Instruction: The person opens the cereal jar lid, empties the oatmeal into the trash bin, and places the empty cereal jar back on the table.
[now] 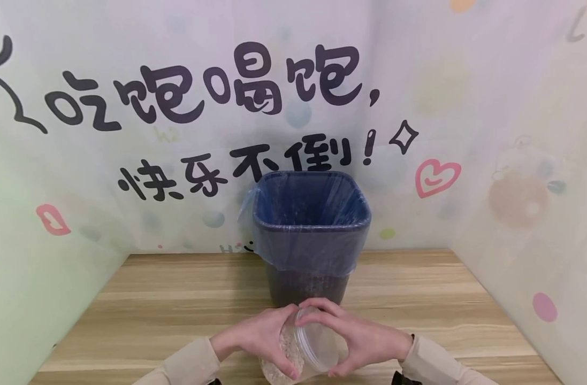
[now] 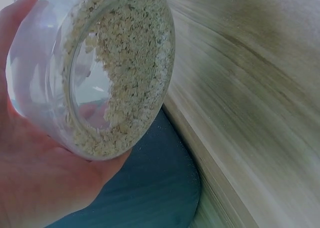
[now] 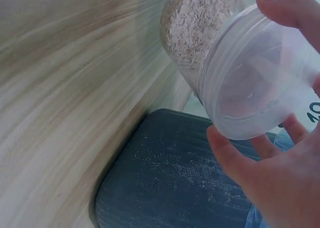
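A clear plastic jar [image 1: 289, 350] with pale oat-like flakes [image 2: 140, 53] inside is tilted on its side in front of the bin. My left hand [image 1: 264, 336] grips the jar's body, thumb on the near side and fingers round the far side. On the jar's mouth sits a translucent screw lid [image 3: 260, 78], facing right. Around the lid's rim curl the thumb and fingers of my right hand [image 1: 370, 337]. The left wrist view shows the jar's round base, with flakes gathered along one side and part of the base see-through.
Just beyond the hands stands a dark blue bin [image 1: 312, 256], lined with a thin clear bag [image 1: 247, 206]. It rests on a wood-grain table [image 1: 177, 299]. Printed white walls [image 1: 177, 32] enclose the table at the back and sides.
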`<state>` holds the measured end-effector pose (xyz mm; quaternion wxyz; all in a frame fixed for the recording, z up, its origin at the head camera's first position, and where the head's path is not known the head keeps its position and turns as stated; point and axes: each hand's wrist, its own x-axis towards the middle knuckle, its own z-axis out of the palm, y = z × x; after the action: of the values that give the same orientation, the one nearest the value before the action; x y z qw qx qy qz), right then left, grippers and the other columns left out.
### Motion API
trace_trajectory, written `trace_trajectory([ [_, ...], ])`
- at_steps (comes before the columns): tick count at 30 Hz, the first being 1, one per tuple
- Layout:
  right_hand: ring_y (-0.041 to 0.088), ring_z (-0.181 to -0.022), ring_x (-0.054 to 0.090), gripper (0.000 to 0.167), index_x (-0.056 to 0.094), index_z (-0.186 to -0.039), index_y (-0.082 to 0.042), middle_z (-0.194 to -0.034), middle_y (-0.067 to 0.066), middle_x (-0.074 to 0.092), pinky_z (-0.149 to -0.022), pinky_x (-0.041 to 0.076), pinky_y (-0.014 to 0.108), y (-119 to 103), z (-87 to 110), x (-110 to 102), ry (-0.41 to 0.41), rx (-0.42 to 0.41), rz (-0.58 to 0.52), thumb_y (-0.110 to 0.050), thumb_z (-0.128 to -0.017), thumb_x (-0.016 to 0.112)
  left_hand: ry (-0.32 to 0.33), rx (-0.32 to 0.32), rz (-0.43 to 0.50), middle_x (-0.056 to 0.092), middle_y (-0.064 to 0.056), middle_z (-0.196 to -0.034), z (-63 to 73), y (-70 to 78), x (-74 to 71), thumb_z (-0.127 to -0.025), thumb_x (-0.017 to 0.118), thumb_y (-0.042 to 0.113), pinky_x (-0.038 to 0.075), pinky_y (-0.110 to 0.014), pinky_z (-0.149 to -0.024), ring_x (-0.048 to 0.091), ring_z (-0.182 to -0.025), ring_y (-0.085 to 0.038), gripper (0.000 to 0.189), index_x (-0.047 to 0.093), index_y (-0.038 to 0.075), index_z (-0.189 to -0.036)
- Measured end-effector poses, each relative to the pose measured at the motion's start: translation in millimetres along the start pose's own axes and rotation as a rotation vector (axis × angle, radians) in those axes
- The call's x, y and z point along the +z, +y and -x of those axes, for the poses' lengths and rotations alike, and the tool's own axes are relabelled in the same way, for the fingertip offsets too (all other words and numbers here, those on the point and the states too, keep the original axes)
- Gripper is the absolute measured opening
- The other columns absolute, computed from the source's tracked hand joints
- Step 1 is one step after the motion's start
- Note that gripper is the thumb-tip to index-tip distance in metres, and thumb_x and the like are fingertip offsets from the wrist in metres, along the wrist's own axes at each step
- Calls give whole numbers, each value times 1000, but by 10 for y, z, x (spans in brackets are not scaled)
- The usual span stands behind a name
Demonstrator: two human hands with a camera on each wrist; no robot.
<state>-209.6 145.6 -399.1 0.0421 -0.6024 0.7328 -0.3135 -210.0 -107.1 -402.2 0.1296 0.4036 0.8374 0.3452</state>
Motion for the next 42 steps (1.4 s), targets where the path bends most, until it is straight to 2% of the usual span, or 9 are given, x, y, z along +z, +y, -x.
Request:
trace_trajectory([
  [6, 24, -137, 28, 96, 34, -146, -21, -152, 11, 22, -100, 41, 35, -14, 37, -15, -16, -16, 117, -12, -66, 86, -45, -10, 4, 57, 15, -104, 15, -38, -29, -60, 91, 33, 46, -20, -82, 55, -93, -1, 75, 51, 13, -121],
  [11, 25, -137, 29, 93, 34, -145, -21, -153, 8, 20, -99, 43, 35, -20, 100, -40, -8, 14, 94, -13, -69, 86, -38, -6, 24, 57, 14, -108, 41, -71, -12, -59, 92, 31, 46, -21, -84, 55, -96, -2, 83, 50, 10, -126],
  [16, 28, -134, 32, 92, 34, -144, -22, -151, 7, 21, -94, 46, 35, 18, 197, -73, 24, 84, 93, -19, -69, 88, -18, -14, 53, 57, 12, -111, 86, -69, -39, -60, 92, 30, 46, -23, -86, 55, -98, -3, 86, 47, 6, -130],
  [22, 30, -134, 34, 94, 38, -145, -22, -150, 6, 26, -93, 46, 37, 117, 376, -123, 25, 182, 126, -21, -66, 89, 19, -24, 13, 60, 0, -114, 158, -45, -86, -59, 92, 34, 46, -25, -88, 54, -102, -6, 89, 47, 4, -130],
  [25, 31, -131, 36, 95, 39, -144, -22, -148, 10, 30, -91, 47, 37, 167, 486, -148, 11, 239, 149, -20, -63, 88, 31, -31, 15, 60, -4, -116, 187, -38, -101, -58, 92, 33, 45, -26, -90, 54, -104, -7, 91, 46, 3, -130],
  [28, 34, -126, 40, 95, 42, -143, -21, -143, 15, 36, -90, 47, 40, 244, 574, -172, 2, 255, 186, -19, -60, 89, 43, -35, 26, 60, -8, -117, 215, -34, -115, -58, 93, 32, 45, -27, -91, 54, -105, -9, 92, 46, 2, -131],
  [31, 36, -123, 42, 96, 43, -142, -23, -138, 17, 40, -87, 47, 42, 349, 643, -200, -3, 279, 201, -18, -57, 88, 55, -41, 36, 60, -5, -116, 245, -39, -127, -57, 93, 31, 46, -28, -90, 55, -104, -9, 91, 47, 3, -130],
  [36, 41, -117, 44, 93, 46, -140, -21, -134, 21, 43, -82, 48, 50, 513, 753, -279, -35, 400, 247, -20, -57, 89, 56, -53, 53, 59, 4, -111, 292, -67, -119, -56, 93, 31, 47, -27, -86, 56, -99, -7, 88, 49, 9, -128],
  [42, 50, -114, 45, 92, 49, -138, -14, -134, 25, 42, -76, 49, 59, 677, 837, -402, -57, 583, 287, -23, -57, 91, 55, -36, 33, 59, 4, -112, 308, -104, -98, -56, 93, 33, 46, -27, -88, 55, -101, -7, 87, 49, 9, -127],
])
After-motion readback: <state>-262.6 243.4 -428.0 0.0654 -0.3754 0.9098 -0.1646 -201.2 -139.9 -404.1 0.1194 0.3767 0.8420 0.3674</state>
